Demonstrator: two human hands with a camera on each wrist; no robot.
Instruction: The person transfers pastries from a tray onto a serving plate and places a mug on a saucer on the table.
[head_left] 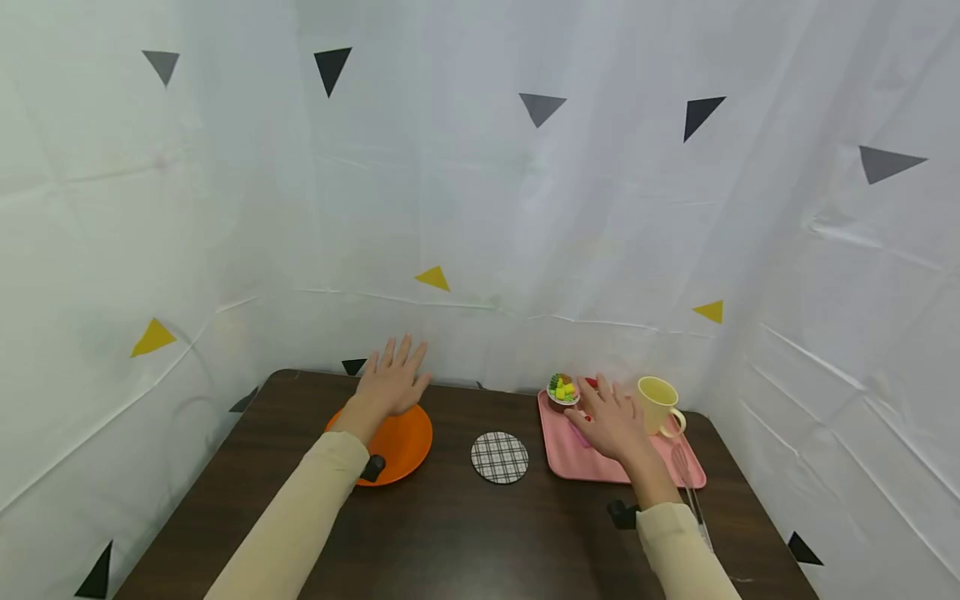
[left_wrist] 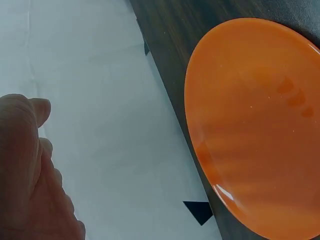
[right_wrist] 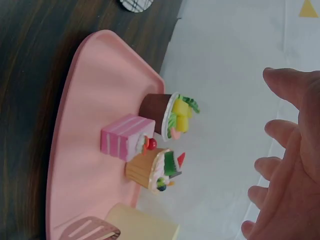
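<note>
My left hand (head_left: pixel 390 386), fingers straight and spread, is over the far side of an orange plate (head_left: pixel 408 442) and holds nothing. In the left wrist view the glossy plate (left_wrist: pixel 255 130) lies on the table, apart from the hand. My right hand (head_left: pixel 611 422) is above a pink tray (head_left: pixel 566 454), fingers extended and nothing in them. On the tray in the right wrist view are a brown fruit-topped toy cupcake (right_wrist: pixel 156 111), a pink toy cake slice (right_wrist: pixel 125 136) and a tan toy cupcake (right_wrist: pixel 145 170). A pale yellow mug (head_left: pixel 656 404) stands to the right of that hand.
A round plaid coaster (head_left: pixel 499 457) lies between plate and tray. A slotted utensil (right_wrist: pixel 90 231) rests on the tray, its handle (head_left: pixel 699 512) reaching over the near edge onto the dark wooden table (head_left: pixel 480 533). White curtains (head_left: pixel 480 208) with triangles surround the table's back and sides.
</note>
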